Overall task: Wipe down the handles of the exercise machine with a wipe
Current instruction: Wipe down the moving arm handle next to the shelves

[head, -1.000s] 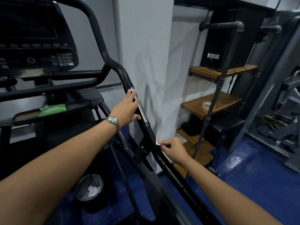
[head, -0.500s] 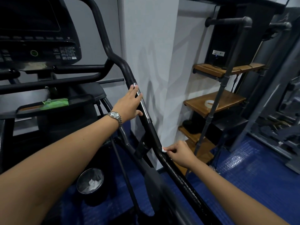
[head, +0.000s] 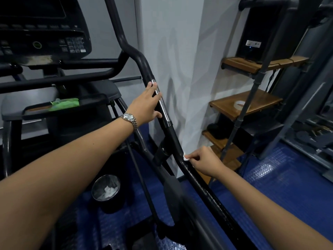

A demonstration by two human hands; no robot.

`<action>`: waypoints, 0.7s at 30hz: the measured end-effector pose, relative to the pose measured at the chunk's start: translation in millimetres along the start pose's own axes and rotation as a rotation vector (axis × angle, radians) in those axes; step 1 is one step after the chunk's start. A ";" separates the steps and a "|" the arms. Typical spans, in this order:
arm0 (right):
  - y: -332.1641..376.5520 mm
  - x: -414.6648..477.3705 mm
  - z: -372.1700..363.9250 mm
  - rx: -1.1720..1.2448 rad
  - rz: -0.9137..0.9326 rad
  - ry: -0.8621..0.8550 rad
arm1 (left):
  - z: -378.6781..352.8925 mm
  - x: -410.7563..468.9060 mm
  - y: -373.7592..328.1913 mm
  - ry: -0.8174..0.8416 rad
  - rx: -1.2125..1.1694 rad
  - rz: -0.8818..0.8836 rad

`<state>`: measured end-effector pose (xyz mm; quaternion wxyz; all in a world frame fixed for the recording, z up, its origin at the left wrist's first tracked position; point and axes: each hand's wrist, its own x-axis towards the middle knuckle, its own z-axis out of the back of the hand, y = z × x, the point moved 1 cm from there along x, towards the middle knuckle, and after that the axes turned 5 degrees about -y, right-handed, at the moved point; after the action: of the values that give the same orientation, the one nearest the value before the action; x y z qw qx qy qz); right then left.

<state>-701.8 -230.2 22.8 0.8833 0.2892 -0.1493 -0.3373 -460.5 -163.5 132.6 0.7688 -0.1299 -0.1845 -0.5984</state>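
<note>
white wipe (head: 186, 157) pinched by right hand (head: 205, 162) against black handle (head: 173, 139); left hand (head: 144, 105) rests flat higher up.

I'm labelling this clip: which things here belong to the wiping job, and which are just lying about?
In the job:
- handle
- wipe, pinched by the right hand
- left hand, resting on the handle

Lying about:
- bin
- shelf
- tape roll
- console

A black waste bin (head: 112, 206) holding crumpled white paper (head: 108, 193) stands on the blue floor (head: 270, 177). At right, wooden shelves (head: 225, 105) on a pipe frame carry a tape roll (head: 240, 105), a black box (head: 255, 33) above
</note>
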 end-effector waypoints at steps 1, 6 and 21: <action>2.9 2.9 0.6 0.003 0.021 -0.020 | -1.2 -0.5 -0.3 -0.002 -0.006 0.001; 6.7 5.5 -5.5 0.027 0.065 -0.103 | -1.1 -0.4 -0.9 0.006 0.013 0.012; -4.2 -24.2 16.4 -0.297 0.306 0.188 | 0.2 -1.2 -1.7 -0.009 0.020 -0.008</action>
<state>-729.0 -223.0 31.6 0.9671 0.1604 -0.0571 -0.1892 -462.4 -162.9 132.3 0.7669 -0.1239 -0.1944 -0.5989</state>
